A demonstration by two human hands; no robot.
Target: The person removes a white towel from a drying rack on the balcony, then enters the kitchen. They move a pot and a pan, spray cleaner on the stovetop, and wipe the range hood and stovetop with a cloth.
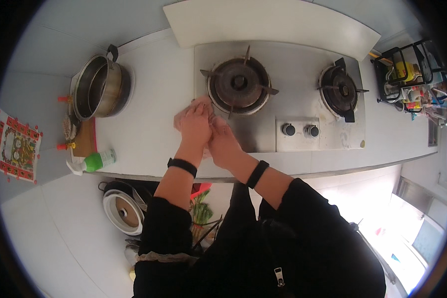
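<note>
Both hands are together on a pink cloth [182, 116] at the left edge of the steel gas cooktop [294, 85]. My left hand [196, 126] presses over the cloth with its fingers bent into it. Close against it, my right hand [223, 143] grips another bunched part of the cloth. Just beyond my fingers is the large left burner [239, 82] with its dark pan supports. The cloth's underside is hidden. Each wrist wears a black band.
A steel pot [104, 89] stands at the left wall. Near the counter's front left lies a green spray bottle [97, 161]. To the right are the smaller burner [343, 91], two control knobs [301, 129] and a black rack [398, 74] of bottles.
</note>
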